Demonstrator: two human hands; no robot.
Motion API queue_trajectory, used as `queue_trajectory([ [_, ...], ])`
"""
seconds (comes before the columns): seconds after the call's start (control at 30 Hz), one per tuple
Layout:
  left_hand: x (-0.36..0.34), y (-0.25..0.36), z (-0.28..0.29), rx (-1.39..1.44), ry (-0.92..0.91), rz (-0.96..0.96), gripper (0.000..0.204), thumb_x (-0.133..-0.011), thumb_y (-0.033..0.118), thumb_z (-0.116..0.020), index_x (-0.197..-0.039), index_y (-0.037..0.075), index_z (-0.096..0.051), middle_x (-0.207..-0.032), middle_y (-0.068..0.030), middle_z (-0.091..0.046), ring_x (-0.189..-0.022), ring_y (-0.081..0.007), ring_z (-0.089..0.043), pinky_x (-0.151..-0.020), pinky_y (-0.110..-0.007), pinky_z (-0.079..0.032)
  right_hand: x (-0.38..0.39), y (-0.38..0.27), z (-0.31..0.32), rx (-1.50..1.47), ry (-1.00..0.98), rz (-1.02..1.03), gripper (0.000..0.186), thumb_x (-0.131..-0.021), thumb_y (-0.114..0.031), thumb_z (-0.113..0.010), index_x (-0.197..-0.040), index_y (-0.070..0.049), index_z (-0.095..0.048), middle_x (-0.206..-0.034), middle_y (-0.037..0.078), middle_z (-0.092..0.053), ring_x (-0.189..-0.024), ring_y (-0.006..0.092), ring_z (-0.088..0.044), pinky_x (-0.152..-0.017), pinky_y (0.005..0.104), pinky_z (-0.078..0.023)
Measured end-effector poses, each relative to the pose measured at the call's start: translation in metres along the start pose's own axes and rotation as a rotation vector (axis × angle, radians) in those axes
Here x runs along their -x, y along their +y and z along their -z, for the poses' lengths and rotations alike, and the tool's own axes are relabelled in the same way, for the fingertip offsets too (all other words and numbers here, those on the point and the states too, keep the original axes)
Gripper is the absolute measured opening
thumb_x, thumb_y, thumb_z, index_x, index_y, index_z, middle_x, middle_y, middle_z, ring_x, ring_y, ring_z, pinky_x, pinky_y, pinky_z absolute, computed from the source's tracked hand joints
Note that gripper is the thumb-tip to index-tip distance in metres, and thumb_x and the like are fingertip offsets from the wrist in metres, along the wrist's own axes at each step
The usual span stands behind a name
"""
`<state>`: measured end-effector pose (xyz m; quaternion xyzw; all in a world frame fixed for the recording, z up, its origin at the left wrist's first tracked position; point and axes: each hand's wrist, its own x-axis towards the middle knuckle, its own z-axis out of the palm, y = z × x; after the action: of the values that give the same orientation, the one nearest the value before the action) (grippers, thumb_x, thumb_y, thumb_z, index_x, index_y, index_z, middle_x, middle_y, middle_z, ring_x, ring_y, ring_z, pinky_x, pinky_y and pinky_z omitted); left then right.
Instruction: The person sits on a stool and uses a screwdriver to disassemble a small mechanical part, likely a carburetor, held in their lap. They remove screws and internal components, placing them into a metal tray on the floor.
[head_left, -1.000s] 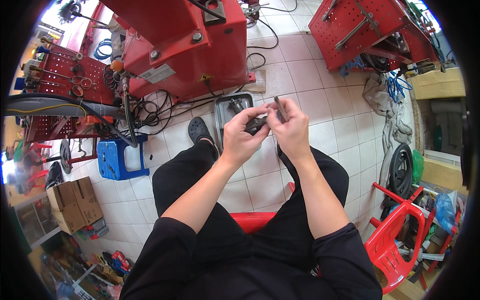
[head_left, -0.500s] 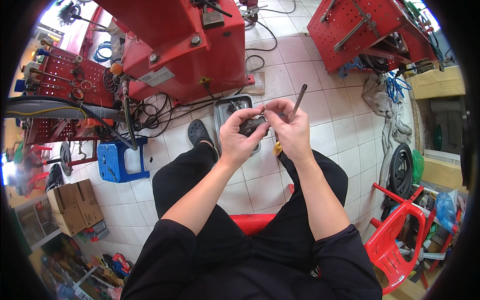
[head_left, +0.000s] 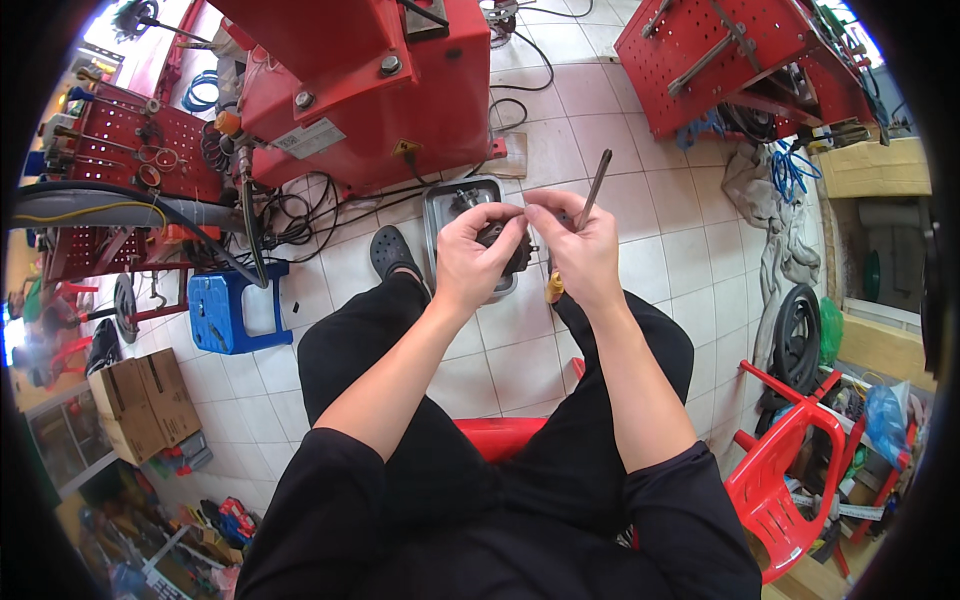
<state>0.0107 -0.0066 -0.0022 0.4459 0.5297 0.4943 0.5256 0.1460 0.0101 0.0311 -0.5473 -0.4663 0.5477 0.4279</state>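
My left hand [head_left: 475, 255] and my right hand [head_left: 582, 255] meet fingertip to fingertip above a grey tray [head_left: 434, 230]. Both are closed in a pinch; whatever lies between the tips is too small to make out. Across my right palm runs a screwdriver [head_left: 598, 185], its dark shaft slanting up past the knuckles. A yellow handle-like piece [head_left: 555, 288] shows below that hand, roughly in line with the shaft. Under my left fingers is a dark round metal part [head_left: 516, 258], partly hidden; I cannot tell whether it is held or lies in the tray. Another metal part [head_left: 466, 199] sits in the tray.
A big red machine [head_left: 400, 120] stands ahead, with black cables [head_left: 320, 215] on the tiles beside it. To the left are a blue stool [head_left: 222, 312] and cardboard boxes [head_left: 145, 405]. On the right are a red chair [head_left: 785, 480], a tyre [head_left: 797, 340] and a red perforated rack [head_left: 690, 75].
My left thumb has come up to the index finger, and the fingertips of both hands have drawn together. More of the dark metal part shows below them. The view has shifted slightly.
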Motion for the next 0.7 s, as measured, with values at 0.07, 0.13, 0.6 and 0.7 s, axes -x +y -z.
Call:
queue_trajectory([
  [0.07, -0.001, 0.000, 0.001, -0.025, 0.011, -0.029, 0.015, -0.084, 0.009, -0.064, -0.091, -0.003, -0.064, -0.080, -0.0042, -0.066, -0.074, -0.0072, -0.059, -0.067, -0.021, -0.047, 0.000, 0.000, 0.003, 0.060, -0.024, -0.009, 0.018, -0.083, -0.009, -0.065, -0.097, 0.002, -0.065, -0.079, 0.005, -0.065, -0.065, 0.0067, -0.057, -0.060, 0.0211, -0.045],
  [0.13, -0.003, -0.001, 0.002, -0.049, 0.021, -0.062, 0.017, -0.083, 0.014, -0.064, -0.086, -0.002, -0.065, -0.072, -0.0024, -0.064, -0.067, -0.0051, -0.056, -0.061, -0.021, -0.045, -0.001, 0.000, 0.004, 0.065, -0.041, 0.007, 0.018, -0.083, -0.009, -0.064, -0.098, 0.002, -0.066, -0.079, 0.005, -0.065, -0.065, 0.0069, -0.057, -0.060, 0.0215, -0.045],
  [0.6, -0.010, -0.001, 0.015, 0.113, -0.178, 0.141, 0.012, -0.086, 0.010, -0.058, -0.087, -0.001, -0.062, -0.084, -0.0048, -0.065, -0.078, -0.0076, -0.058, -0.073, -0.022, -0.045, -0.002, 0.007, 0.012, 0.098, -0.174, 0.030, 0.014, -0.085, -0.005, -0.061, -0.097, 0.002, -0.066, -0.078, 0.007, -0.067, -0.071, 0.0084, -0.060, -0.064, 0.0218, -0.047],
  [0.7, -0.010, -0.003, 0.017, 0.186, -0.194, 0.163, 0.013, -0.086, 0.010, -0.057, -0.088, -0.001, -0.062, -0.084, -0.0049, -0.066, -0.078, -0.0077, -0.058, -0.073, -0.022, -0.045, -0.001, 0.003, 0.009, 0.088, -0.168, 0.033, 0.014, -0.085, -0.005, -0.061, -0.096, 0.002, -0.066, -0.079, 0.007, -0.067, -0.072, 0.0087, -0.061, -0.065, 0.0225, -0.048],
])
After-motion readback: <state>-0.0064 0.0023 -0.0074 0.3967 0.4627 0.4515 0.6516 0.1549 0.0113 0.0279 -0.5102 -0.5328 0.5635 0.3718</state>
